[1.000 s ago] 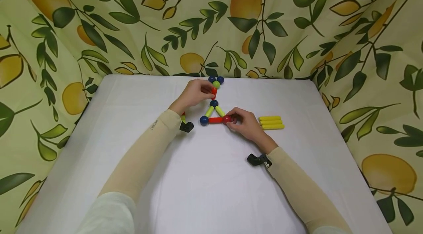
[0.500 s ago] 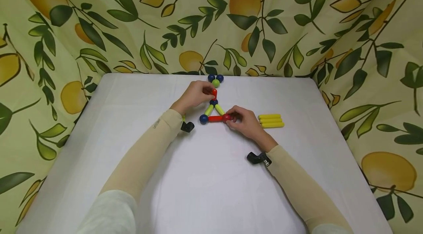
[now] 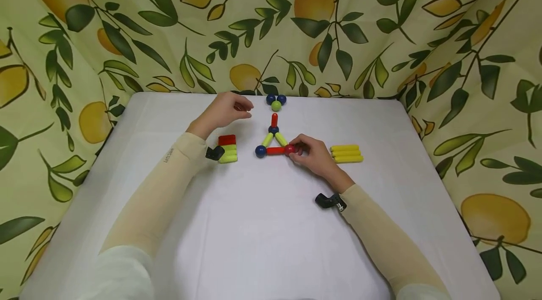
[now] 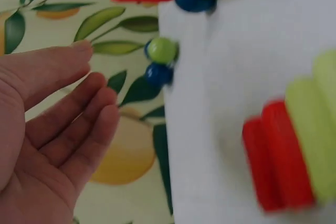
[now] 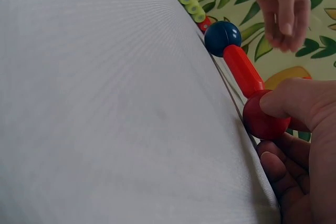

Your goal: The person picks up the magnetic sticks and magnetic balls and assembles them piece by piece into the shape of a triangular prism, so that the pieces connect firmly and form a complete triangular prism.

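A triangle of rods and balls lies mid-table: a red rod [image 3: 275, 151] joins a blue ball [image 3: 260, 151] and a red ball [image 3: 290, 149], and two light-green rods [image 3: 267, 139] run to a blue ball [image 3: 274, 130] at the top. From that top ball another red rod [image 3: 274, 120] points away. My right hand [image 3: 312, 154] pinches the red ball between thumb and fingers, clearly so in the right wrist view. My left hand [image 3: 228, 108] hovers left of the upright red rod, fingers loosely bent, holding nothing; the left wrist view shows its palm [image 4: 47, 182] bare.
Two blue balls [image 3: 282, 99] and a green ball [image 3: 276, 106] cluster near the back edge. Left of the triangle lie red rods [image 3: 227, 140] and light-green rods [image 3: 228, 153] side by side. Yellow rods [image 3: 346, 153] are stacked to the right. A patterned curtain [image 3: 271, 27] hangs behind.
My left hand has let go of the red rod, which stays against the top blue ball, and has moved left. The right hand keeps its hold on the red ball.
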Available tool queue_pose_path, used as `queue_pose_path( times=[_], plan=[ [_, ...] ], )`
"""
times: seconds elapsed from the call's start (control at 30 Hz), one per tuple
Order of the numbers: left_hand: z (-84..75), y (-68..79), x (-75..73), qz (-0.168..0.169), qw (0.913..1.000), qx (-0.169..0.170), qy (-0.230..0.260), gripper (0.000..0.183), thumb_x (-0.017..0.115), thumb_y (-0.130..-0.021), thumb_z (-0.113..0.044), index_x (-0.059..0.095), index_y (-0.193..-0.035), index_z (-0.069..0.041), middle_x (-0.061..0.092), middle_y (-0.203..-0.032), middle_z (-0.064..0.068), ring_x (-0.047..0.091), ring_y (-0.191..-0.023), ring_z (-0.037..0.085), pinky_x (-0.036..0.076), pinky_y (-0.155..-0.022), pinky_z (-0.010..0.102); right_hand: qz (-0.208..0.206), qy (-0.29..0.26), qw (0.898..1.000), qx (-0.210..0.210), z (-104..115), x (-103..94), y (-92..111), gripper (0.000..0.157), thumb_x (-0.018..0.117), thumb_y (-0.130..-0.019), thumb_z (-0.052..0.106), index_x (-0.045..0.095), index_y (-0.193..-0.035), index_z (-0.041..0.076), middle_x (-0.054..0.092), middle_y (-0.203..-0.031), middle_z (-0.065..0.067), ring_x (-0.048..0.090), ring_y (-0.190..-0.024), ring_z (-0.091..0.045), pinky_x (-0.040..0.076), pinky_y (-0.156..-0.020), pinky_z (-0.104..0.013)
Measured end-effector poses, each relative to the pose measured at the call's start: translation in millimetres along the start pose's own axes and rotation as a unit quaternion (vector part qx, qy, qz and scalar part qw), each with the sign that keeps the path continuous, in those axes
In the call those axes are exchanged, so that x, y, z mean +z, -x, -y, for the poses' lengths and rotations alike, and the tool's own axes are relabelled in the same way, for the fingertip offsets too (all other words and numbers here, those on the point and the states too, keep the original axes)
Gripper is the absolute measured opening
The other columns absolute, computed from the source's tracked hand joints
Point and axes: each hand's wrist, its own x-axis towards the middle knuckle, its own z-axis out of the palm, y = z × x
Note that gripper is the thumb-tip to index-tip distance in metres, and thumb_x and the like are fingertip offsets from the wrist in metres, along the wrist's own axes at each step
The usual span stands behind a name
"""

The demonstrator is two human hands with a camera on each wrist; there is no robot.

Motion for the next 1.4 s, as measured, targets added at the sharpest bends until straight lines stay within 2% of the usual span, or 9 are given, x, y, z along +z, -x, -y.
queue_pose_path(
  times=[0.13,0.3,0.43,0.6,0.7,0.97,1.17,1.3,1.4],
  plan=[
    [16.6,16.8,-17.0,0.031,0.9992,-0.018,-0.017,0.028,0.081,-0.100,-0.011,0.078,-0.127,-0.002,0.076,-0.120,0.012,0.068,-0.108,0.030,0.055,-0.101,0.047,0.004,0.002,1.000,0.008,-0.6,1.7,2.0,0.028,0.085,-0.095,0.010,0.075,-0.120,0.014,0.071,-0.104,0.000,0.062,-0.092,-0.022,0.055,-0.081,-0.032],
    [39.6,34.7,-20.4,0.077,0.9941,-0.047,-0.061,0.023,0.080,-0.099,-0.008,0.080,-0.122,-0.002,0.077,-0.116,0.012,0.067,-0.109,0.031,0.054,-0.101,0.049,0.008,0.008,1.000,0.004,-0.6,1.7,2.4,0.028,0.084,-0.095,0.010,0.074,-0.121,0.013,0.072,-0.106,-0.001,0.062,-0.092,-0.023,0.055,-0.082,-0.033],
    [55.5,38.4,-15.1,0.097,0.9896,-0.060,-0.088,0.017,0.078,-0.099,-0.006,0.082,-0.116,-0.003,0.077,-0.111,0.010,0.064,-0.108,0.031,0.053,-0.100,0.048,0.005,0.007,1.000,-0.002,1.8,-0.5,0.2,0.028,0.085,-0.095,0.010,0.075,-0.121,0.013,0.072,-0.106,-0.001,0.062,-0.092,-0.023,0.055,-0.081,-0.034],
    [63.7,36.1,-12.1,0.093,0.9895,-0.058,-0.095,0.013,0.075,-0.099,-0.004,0.082,-0.110,-0.004,0.077,-0.108,0.009,0.063,-0.107,0.031,0.052,-0.099,0.048,0.004,0.000,1.000,-0.002,3.0,-2.5,0.0,0.028,0.084,-0.095,0.010,0.075,-0.121,0.013,0.072,-0.105,-0.002,0.062,-0.092,-0.024,0.054,-0.081,-0.032],
    [63.6,33.7,-12.1,0.092,0.9891,-0.064,-0.095,0.015,0.075,-0.099,-0.005,0.081,-0.113,-0.003,0.076,-0.108,0.010,0.063,-0.106,0.032,0.053,-0.098,0.048,0.004,0.000,1.000,0.004,2.8,-2.1,0.5,0.028,0.085,-0.095,0.010,0.075,-0.121,0.014,0.071,-0.105,-0.001,0.062,-0.092,-0.023,0.054,-0.081,-0.032],
    [59.9,23.3,-8.0,0.119,0.9850,-0.070,-0.104,0.020,0.074,-0.099,-0.005,0.080,-0.117,-0.001,0.074,-0.106,0.011,0.062,-0.103,0.031,0.054,-0.095,0.045,0.003,0.005,1.000,0.001,3.4,-1.6,-0.1,0.028,0.085,-0.095,0.010,0.075,-0.121,0.015,0.072,-0.105,0.000,0.062,-0.092,-0.022,0.055,-0.082,-0.032],
    [53.2,24.2,-7.6,0.074,0.9934,-0.057,-0.068,0.020,0.078,-0.098,-0.007,0.080,-0.118,-0.004,0.074,-0.108,0.010,0.060,-0.104,0.031,0.052,-0.095,0.046,0.001,0.007,1.000,0.004,3.8,-0.8,0.4,0.027,0.085,-0.095,0.010,0.075,-0.120,0.015,0.071,-0.105,0.000,0.062,-0.092,-0.022,0.055,-0.082,-0.033],
    [40.3,27.5,-5.6,0.036,0.9987,-0.033,-0.010,0.028,0.080,-0.098,-0.009,0.079,-0.126,-0.004,0.074,-0.115,0.012,0.061,-0.104,0.031,0.052,-0.094,0.045,0.005,0.004,1.000,0.005,4.2,-0.2,1.4,0.027,0.084,-0.095,0.010,0.075,-0.120,0.015,0.072,-0.105,0.000,0.062,-0.093,-0.022,0.055,-0.082,-0.034],
    [27.8,28.6,-2.9,0.020,0.9989,-0.018,0.038,0.033,0.079,-0.099,-0.010,0.077,-0.131,-0.004,0.073,-0.122,0.013,0.062,-0.107,0.031,0.054,-0.096,0.042,0.002,0.003,1.000,0.005,3.7,-0.3,1.4,0.027,0.085,-0.095,0.009,0.075,-0.119,0.014,0.072,-0.106,-0.001,0.062,-0.092,-0.023,0.055,-0.082,-0.035]
  ],
)
